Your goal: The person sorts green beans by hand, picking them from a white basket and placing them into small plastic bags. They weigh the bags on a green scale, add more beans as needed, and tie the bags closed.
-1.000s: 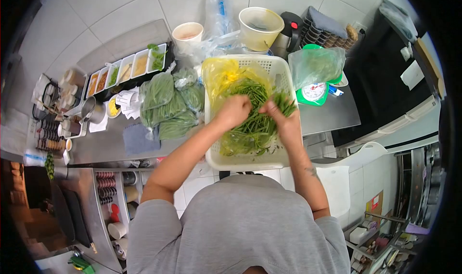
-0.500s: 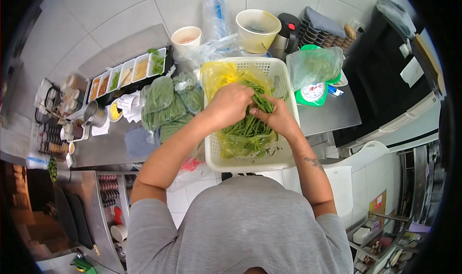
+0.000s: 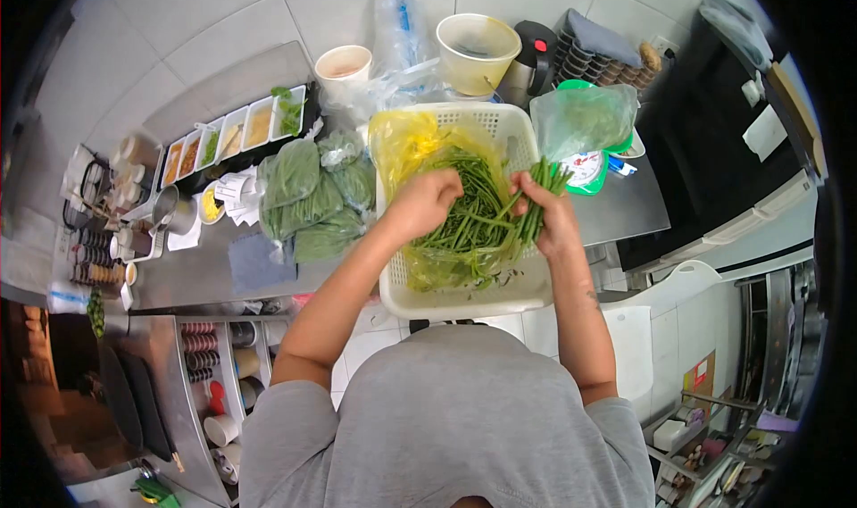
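A white plastic basket [image 3: 389,280] holds a yellow plastic bag [image 3: 399,142] filled with long, thin green vegetable stems [image 3: 473,209]. My right hand [image 3: 552,218] is wrapped round a bunch of green stems [image 3: 534,206] at the basket's right rim, their ends sticking up past the fingers. Over the left part of the pile is my left hand [image 3: 421,206], its fingers curled together. Whether anything is pinched in them is hidden. Loose leaf bits lie near the front of the bag.
Clear bags of greens [image 3: 312,195] lie left of the basket, beside a blue cloth [image 3: 259,262]. Ingredient trays [image 3: 234,135] stand behind them. At the right are a green scale [image 3: 585,170] with a bagged item on top, a thermos [image 3: 528,66] and a tub [image 3: 478,53].
My hands were together over the stems and have moved apart. The right hand has gone right with a bunch of stems; my left has shifted slightly left and down.
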Motion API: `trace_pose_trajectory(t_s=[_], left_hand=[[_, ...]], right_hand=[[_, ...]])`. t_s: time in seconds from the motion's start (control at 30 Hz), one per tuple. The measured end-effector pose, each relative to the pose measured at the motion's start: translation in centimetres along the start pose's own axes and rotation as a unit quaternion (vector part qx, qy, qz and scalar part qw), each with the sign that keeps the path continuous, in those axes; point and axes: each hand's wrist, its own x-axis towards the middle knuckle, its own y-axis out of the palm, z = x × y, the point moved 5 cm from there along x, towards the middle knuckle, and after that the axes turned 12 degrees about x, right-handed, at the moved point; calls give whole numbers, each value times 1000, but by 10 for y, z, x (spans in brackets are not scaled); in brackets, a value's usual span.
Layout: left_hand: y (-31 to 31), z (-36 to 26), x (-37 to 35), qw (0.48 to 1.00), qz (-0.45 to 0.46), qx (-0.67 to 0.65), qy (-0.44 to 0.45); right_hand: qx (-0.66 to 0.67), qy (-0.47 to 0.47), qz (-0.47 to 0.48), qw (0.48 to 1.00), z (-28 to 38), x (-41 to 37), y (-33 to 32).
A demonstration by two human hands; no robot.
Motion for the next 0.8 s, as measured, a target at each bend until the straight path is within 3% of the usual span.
trace_pose_trajectory(t_s=[0.1,0.2,0.3,0.33,0.4,0.43,0.47,0.5,0.57,0.6,0.63,0.7,0.73,0.8], left_hand=[[-5,-20,-7,981,-119,92,124],[1,-47,-7,996,-11,-34,86],[15,-48,3,988,-77,35,130],[13,-47,5,986,-121,8,113],[10,-36,14,981,-136,-133,-45],[9,-30,17,961,-140,-202,-125],[19,-13,27,903,-139,-364,-178],[17,-12,31,905,-126,-369,-168],[13,-10,33,907,-98,-382,-146],[13,-4,31,982,-113,-133,-69],[10,-8,25,992,-120,18,-16],[12,-20,5,936,-130,316,88],[14,-27,-2,955,30,284,79],[32,-30,-24,938,138,299,105]], right_hand=[[45,-39,2,998,8,1,-7],[52,-66,3,996,6,0,0],[72,-112,9,991,3,-5,11],[80,-144,6,986,3,-7,15],[86,-190,7,978,2,-15,29],[33,-194,29,980,-2,-23,39],[-19,-197,51,979,-7,-31,48],[-71,-201,72,974,-9,-36,54],[-33,-186,41,981,-4,-30,46],[-6,-170,14,985,3,-21,32],[22,-154,-12,988,10,-14,18],[10,-117,-17,993,18,-9,1],[-24,-105,-16,994,21,-9,-3],[-108,-83,9,991,19,-11,-4]])
